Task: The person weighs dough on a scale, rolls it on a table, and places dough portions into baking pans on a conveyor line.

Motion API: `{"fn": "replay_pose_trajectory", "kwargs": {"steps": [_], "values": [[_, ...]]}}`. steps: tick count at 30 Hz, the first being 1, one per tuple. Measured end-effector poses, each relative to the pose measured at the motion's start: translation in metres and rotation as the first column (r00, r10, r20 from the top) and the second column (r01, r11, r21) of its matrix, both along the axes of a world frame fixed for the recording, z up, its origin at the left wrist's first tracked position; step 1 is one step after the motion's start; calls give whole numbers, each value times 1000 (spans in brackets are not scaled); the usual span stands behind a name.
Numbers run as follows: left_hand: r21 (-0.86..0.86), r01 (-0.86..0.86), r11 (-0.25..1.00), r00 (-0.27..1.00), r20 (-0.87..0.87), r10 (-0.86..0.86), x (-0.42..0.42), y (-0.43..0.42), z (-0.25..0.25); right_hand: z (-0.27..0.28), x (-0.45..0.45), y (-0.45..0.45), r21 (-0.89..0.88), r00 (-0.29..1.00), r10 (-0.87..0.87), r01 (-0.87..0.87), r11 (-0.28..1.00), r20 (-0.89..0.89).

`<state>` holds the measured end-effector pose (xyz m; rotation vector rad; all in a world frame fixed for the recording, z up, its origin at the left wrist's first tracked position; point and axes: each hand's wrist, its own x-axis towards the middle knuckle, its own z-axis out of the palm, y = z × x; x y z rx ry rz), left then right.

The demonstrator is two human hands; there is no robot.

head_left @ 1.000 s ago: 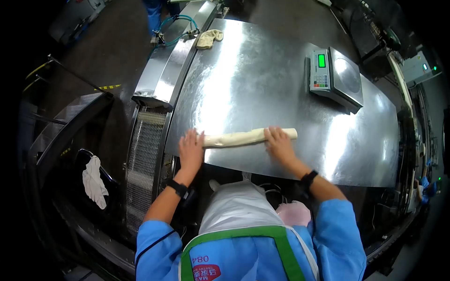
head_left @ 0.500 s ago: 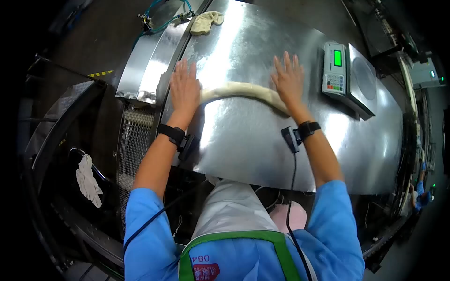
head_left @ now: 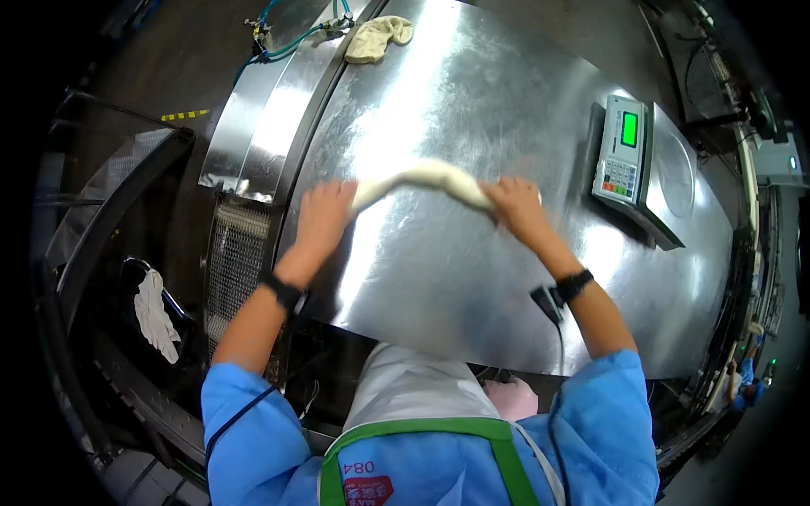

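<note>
A pale rope of dough (head_left: 426,175) arches over the shiny metal table (head_left: 422,278), its middle bowed away from me. My left hand (head_left: 325,215) is closed around its left end, fingers curled. At the other end, my right hand (head_left: 516,207) grips the dough, and a small pale tip shows beyond the fingers. Both hands are slightly smeared by motion. Whether the rope's middle is lifted off the metal, I cannot tell. Each wrist wears a black strap with a small device.
A digital scale (head_left: 645,164) with a green display stands on the right of the table. A cream cloth (head_left: 378,40) lies at the far left edge, near blue-green hoses (head_left: 295,46). A mesh conveyor (head_left: 236,253) runs along the left side. A white cloth (head_left: 156,316) hangs lower left.
Both hands have gone from lying flat, fingers stretched, on the dough's ends to being closed around them. They have come nearer to me, and the rope's arch looks steeper.
</note>
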<state>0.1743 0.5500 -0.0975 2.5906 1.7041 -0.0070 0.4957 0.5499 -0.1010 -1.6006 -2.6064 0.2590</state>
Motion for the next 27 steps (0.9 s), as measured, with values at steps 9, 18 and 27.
{"fn": "replay_pose_trajectory", "kwargs": {"steps": [9, 18, 27], "values": [[-454, -158, 877, 885, 329, 330, -55, -118, 24, 19, -34, 46, -223, 960, 280, -279, 934, -30], [-204, -292, 934, 941, 116, 319, -43, -100, 36, 9, -105, 64, 265, 996, 86, -78, 961, -18], [1, -534, 845, 844, 56, 533, -58, -52, 26, 23, -177, 138, 4, 987, 163, -163, 987, -4]]}}
